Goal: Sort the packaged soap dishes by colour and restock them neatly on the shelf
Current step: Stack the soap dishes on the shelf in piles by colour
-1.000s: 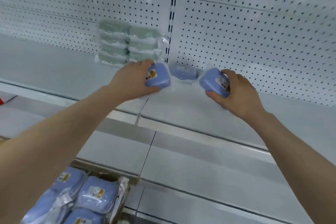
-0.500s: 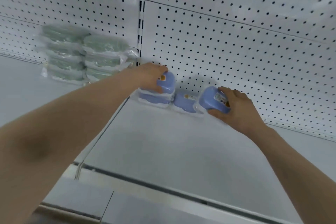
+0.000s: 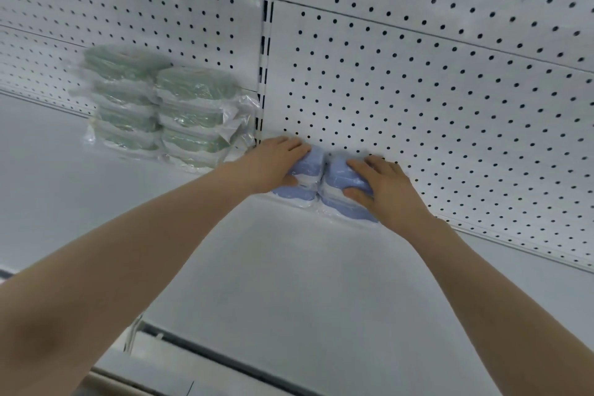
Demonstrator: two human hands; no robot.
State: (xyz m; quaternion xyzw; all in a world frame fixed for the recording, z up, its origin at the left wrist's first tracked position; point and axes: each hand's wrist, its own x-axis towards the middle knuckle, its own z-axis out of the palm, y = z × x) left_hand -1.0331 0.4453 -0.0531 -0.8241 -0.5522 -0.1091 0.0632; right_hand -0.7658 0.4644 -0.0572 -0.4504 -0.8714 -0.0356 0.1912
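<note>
Two short stacks of blue packaged soap dishes stand side by side at the back of the white shelf (image 3: pixel 289 273), against the pegboard. My left hand (image 3: pixel 273 164) grips the top blue dish (image 3: pixel 311 160) of the left stack, which rests on a lower blue dish (image 3: pixel 292 193). My right hand (image 3: pixel 384 185) grips the top blue dish (image 3: pixel 337 174) of the right stack, thumb on its front, above another blue dish (image 3: pixel 345 210). To the left, green packaged dishes are stacked in two columns (image 3: pixel 128 100) (image 3: pixel 196 112).
A white pegboard back wall (image 3: pixel 418 90) rises behind the dishes, with a slotted upright (image 3: pixel 265 58) between the green and blue groups. The shelf's front edge (image 3: pixel 225 360) runs along the bottom.
Both hands carried their blue dishes back to the pegboard and set them on top of the dishes lying there. The view moved closer and tilted up, so the box of blue dishes below left the frame.
</note>
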